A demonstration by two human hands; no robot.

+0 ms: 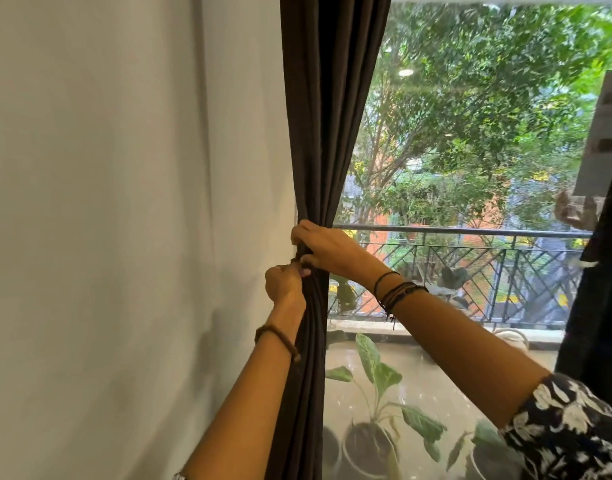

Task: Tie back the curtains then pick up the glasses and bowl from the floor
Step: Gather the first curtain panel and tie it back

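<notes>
Item, one dark brown fabric curtain point(327, 133), gathered into a narrow bunch against the left edge of the window point(470, 168), beside one plain white wall point(124, 202); a second dark drape point(595, 306) hangs at the right edge, partly seen. My left hand point(285, 285) sits at the bunch's waist, fingers curled, thumb and fingertips pinching a dark tie-back cord point(299, 259) against the cloth; my right hand point(323, 249) lies just above and touching it, fingers curled round the gathered curtain and the same cord; whether the knot is made I cannot tell. One brown beaded band point(278, 341) on my left wrist; several dark thread bands point(396, 294) on my right wrist; one black-and-white floral sleeve point(574, 434) at my right elbow. Containers: at least two round plant pots point(366, 448) on the balcony floor beyond the glass, each holding a broad-leaved green plant point(377, 368); their count beyond two is unclear. Behind them, one dark metal railing point(470, 265); past it, green trees point(488, 98).
</notes>
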